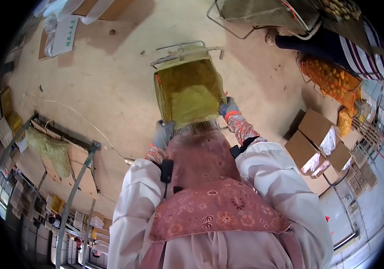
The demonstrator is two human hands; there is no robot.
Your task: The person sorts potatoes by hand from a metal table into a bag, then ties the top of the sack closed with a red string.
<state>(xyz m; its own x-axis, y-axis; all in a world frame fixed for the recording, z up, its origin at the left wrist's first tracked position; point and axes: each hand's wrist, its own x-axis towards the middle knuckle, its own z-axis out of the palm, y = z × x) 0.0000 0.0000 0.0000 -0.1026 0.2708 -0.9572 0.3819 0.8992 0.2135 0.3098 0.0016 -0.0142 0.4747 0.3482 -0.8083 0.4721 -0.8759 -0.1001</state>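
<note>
Yellow bin (191, 104) is showing against the floor (116, 85), beyond the apron (201, 159); my right hand (229, 107) is gripping its right edge, my left hand (164, 133) is touching its near-left corner (pinching or not, I'm not managing to tell); I'm expecting a light, soft-sided load, so I'm favouring the rim

I'm seeing a tan, matte, concrete-looking floor (120, 89) filling the middle, going bluish-grey at far right. A grey-green metal-bar frame (70, 200) is standing at left. A bright white opening (0, 193) is glowing at lower left; broad shadows are darkening the floor.
</note>
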